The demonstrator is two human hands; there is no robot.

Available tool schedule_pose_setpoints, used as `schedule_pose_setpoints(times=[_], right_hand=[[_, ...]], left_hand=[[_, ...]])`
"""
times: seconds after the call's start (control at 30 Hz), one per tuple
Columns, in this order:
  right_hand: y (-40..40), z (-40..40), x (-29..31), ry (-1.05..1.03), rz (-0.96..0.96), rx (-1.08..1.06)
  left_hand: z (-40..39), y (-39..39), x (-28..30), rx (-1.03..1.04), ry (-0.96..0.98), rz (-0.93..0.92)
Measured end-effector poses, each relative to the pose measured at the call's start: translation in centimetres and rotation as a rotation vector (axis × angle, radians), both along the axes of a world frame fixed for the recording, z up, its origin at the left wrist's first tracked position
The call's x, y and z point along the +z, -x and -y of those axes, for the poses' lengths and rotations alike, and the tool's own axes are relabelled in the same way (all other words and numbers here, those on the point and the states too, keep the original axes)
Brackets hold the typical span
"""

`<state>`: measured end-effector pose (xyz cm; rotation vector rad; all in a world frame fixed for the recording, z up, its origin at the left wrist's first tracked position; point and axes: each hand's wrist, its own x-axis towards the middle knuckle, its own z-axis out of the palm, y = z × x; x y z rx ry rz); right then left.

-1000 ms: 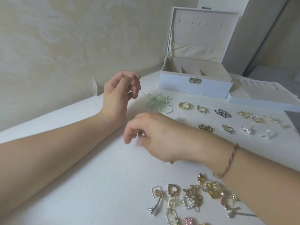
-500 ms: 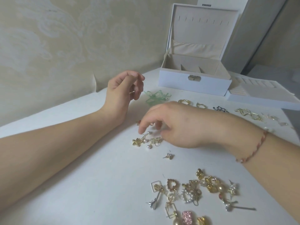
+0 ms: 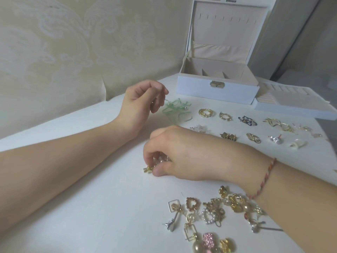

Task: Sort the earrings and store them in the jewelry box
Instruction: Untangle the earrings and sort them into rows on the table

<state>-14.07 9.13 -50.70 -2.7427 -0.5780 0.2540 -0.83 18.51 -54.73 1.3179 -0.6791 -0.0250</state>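
So the right hand (image 3: 184,154) is down on the white table (image 3: 91,216), thumb and fingers curled in around a little cluster of gold and pearl earrings (image 3: 156,164), with a gold flower bit poking out to the left of the thumb. That grip is closed on the cluster, pinching it right at the table surface. The left hand (image 3: 140,101) sits further back with its forearm laid across the table, fingers loosely curled; there's maybe something small between the fingertips, but honestly I can't tell if that grip has anything in it. Just past it lies a tangle of green ribbon-like earrings (image 3: 176,110). To the right of that, sorted pairs are laid out in two rows (image 3: 251,130): gold hoops, a dark pair, gold twisty ones, some silver and white ones. The unsorted pile (image 3: 218,216) is nearest the camera, under the right wrist, which wears a red braided bracelet (image 3: 266,178). The white jewelry box (image 3: 217,92) stands open at the back of the table, lid up, and its removable tray (image 3: 291,105) sits just beside it on the right.
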Motion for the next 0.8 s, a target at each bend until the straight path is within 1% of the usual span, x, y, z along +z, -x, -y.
schedule_pose_setpoints(times=[0.07, 0.13, 0.2, 0.27, 0.33, 0.37, 0.43, 0.5, 0.67, 0.73, 0.8], right_hand=[[0.4, 1.3, 1.0, -0.102, -0.019, -0.046], [0.7, 3.1, 1.9, -0.183, 0.067, -0.106], [1.5, 4.9, 1.9, -0.168, 0.103, -0.164], [2.6, 6.1, 1.1, -0.125, 0.044, -0.183], [3.9, 6.2, 0.0, -0.149, -0.036, -0.202], [4.3, 6.1, -0.5, -0.166, -0.044, -0.207], [4.6, 6.0, -1.5, -0.206, 0.006, -0.230], [4.5, 5.8, -2.1, -0.234, 0.080, -0.241], [4.7, 6.2, -2.5, -0.219, 0.180, -0.231], [4.9, 7.0, -2.1, -0.260, 0.262, -0.272], [5.0, 7.9, -1.6, -0.313, 0.399, -0.329]], left_hand=[[0.1, 0.5, -0.1, -0.046, -0.054, 0.081], [-0.1, 1.0, -0.2, -0.097, -0.124, 0.180], [-0.3, 1.3, -0.4, -0.129, -0.206, 0.275], [-0.4, 1.7, -0.6, -0.125, -0.303, 0.381], [-0.5, 2.1, -0.6, -0.130, -0.396, 0.523], [-0.6, 2.4, -0.6, -0.140, -0.424, 0.590], [-0.7, 2.8, -0.5, -0.154, -0.448, 0.687], [-0.7, 3.1, -0.4, -0.150, -0.447, 0.744], [-0.6, 3.8, -0.1, -0.118, -0.443, 0.846], [-0.5, 4.6, 0.1, -0.095, -0.457, 0.830], [-0.2, 5.8, 0.4, -0.060, -0.490, 0.750]])
